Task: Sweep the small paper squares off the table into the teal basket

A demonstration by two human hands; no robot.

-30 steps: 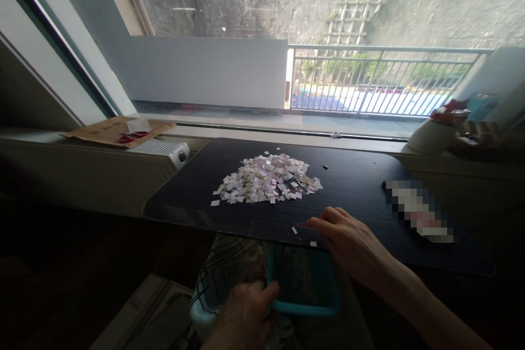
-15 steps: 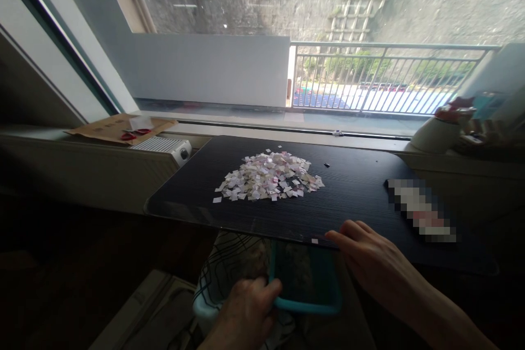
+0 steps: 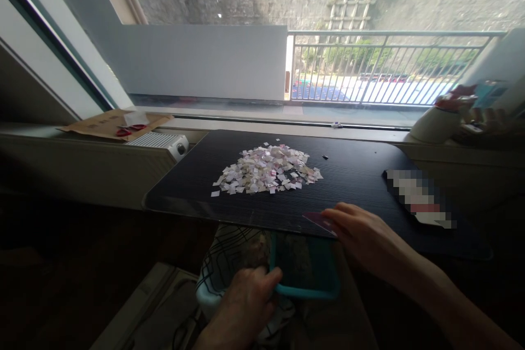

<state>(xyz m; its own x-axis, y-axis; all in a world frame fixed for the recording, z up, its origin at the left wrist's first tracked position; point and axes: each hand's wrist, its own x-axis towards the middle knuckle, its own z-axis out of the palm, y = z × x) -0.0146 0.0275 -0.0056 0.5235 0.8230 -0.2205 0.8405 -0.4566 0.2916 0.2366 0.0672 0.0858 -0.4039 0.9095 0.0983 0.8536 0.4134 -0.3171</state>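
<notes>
My right hand (image 3: 359, 229) is closed on a thin purplish card (image 3: 318, 221), whose edge lies along the front of the dark tabletop (image 3: 348, 169). Below the table edge, my left hand (image 3: 248, 295) grips the near left corner of a teal plastic bin (image 3: 314, 292); its inside is dim, with some pale matter in it. Beside the bin, a pale blue basket (image 3: 207, 287) carries a white cloth with black lines. Farther back on the table lies a heap of small square paper pieces (image 3: 266, 169), mostly white, some pinkish.
A dark flat object (image 3: 418, 199), its top blurred out, lies on the table's right. Red-handled scissors (image 3: 131, 129) rest on a brown paper envelope (image 3: 94, 126) beside a white radiator (image 3: 158, 145). A white pot (image 3: 435, 123) stands on the right sill.
The view has tipped down slightly. The purple card now shows in my right hand, and the single paper piece at the table's front edge is no longer seen. My left hand keeps its grip.
</notes>
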